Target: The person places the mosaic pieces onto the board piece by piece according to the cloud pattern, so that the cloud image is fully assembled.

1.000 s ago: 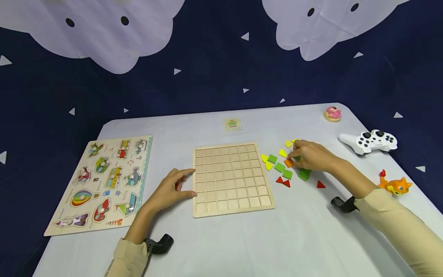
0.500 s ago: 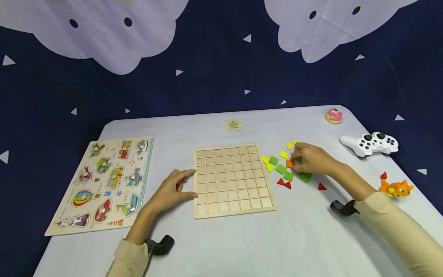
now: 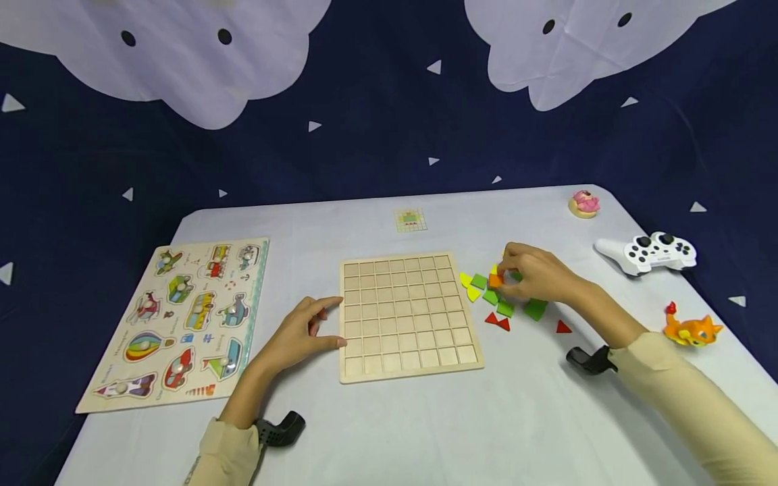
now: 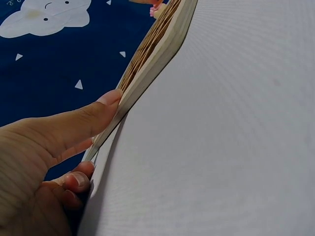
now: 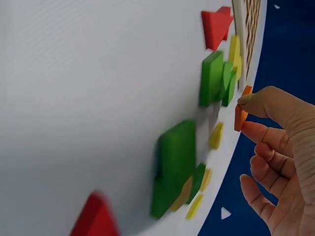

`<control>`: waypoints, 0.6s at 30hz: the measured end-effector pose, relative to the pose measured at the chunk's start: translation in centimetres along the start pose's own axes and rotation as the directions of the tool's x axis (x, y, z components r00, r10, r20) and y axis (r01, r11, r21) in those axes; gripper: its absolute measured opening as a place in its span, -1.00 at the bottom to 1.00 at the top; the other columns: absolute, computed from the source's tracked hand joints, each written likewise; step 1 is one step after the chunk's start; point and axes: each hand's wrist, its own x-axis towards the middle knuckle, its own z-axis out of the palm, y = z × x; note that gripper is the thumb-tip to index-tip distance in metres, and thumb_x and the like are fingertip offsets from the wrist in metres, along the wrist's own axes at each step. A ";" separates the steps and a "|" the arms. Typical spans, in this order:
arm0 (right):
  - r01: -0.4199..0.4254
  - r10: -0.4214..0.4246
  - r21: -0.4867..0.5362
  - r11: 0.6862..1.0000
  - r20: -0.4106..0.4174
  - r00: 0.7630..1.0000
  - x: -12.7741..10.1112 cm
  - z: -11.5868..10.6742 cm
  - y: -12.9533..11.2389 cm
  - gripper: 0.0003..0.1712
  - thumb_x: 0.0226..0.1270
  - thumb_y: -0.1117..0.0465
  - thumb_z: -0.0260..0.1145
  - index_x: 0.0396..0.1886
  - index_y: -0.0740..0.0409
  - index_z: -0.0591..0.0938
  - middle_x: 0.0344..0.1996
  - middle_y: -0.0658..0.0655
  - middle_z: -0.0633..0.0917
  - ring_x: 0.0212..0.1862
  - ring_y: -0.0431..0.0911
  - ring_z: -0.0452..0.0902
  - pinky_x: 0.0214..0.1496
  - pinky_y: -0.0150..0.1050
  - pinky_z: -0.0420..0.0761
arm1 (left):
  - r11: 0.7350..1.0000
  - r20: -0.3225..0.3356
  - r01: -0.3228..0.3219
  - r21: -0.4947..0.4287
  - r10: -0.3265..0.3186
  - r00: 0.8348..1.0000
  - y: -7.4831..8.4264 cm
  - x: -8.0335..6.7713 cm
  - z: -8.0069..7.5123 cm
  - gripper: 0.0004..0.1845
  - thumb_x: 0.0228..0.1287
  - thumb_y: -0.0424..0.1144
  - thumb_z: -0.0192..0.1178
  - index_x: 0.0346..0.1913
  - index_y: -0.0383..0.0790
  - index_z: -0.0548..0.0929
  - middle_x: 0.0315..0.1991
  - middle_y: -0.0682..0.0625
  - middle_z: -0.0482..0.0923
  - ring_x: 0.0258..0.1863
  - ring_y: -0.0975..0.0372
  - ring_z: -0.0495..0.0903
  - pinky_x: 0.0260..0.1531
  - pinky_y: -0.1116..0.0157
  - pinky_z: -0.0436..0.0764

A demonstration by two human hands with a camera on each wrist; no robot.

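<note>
Orange tile (image 3: 496, 280), pinched between right hand (image 3: 535, 275) thumb and forefinger, had lifted off the pile toward the grid board (image 3: 408, 314); left hand (image 3: 300, 332) rested relaxed, steadying its edge

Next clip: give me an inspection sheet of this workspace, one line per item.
Surface: pale table, bare in front.
Job's things: wooden grid board, cells unfilled; orange tile lifted off the table; green, yellow and red tiles loose right of the board.
Clutter: vehicle puzzle, small pattern card, white gamepad, orange toy animal, pink figurine.
Grippers: left hand steadies the board's left edge; right hand pinches the orange tile.
Cables: nothing seen.
Surroundings: dark blue cloud-print backdrop.
</note>
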 end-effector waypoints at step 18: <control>0.138 -0.138 0.032 0.990 0.003 0.990 4.2 0.9 -4.3 -0.77 0.01 0.16 0.54 -0.32 0.15 0.77 -0.35 0.05 0.53 -0.29 -0.15 0.39 -0.25 -0.24 0.48 | 1.000 0.001 -0.009 -0.007 0.009 1.000 0.1 -0.1 -0.1 -0.18 0.03 -0.13 0.52 0.39 -0.18 0.45 -0.21 -0.03 0.37 -0.42 0.26 0.27 -0.40 0.37 0.31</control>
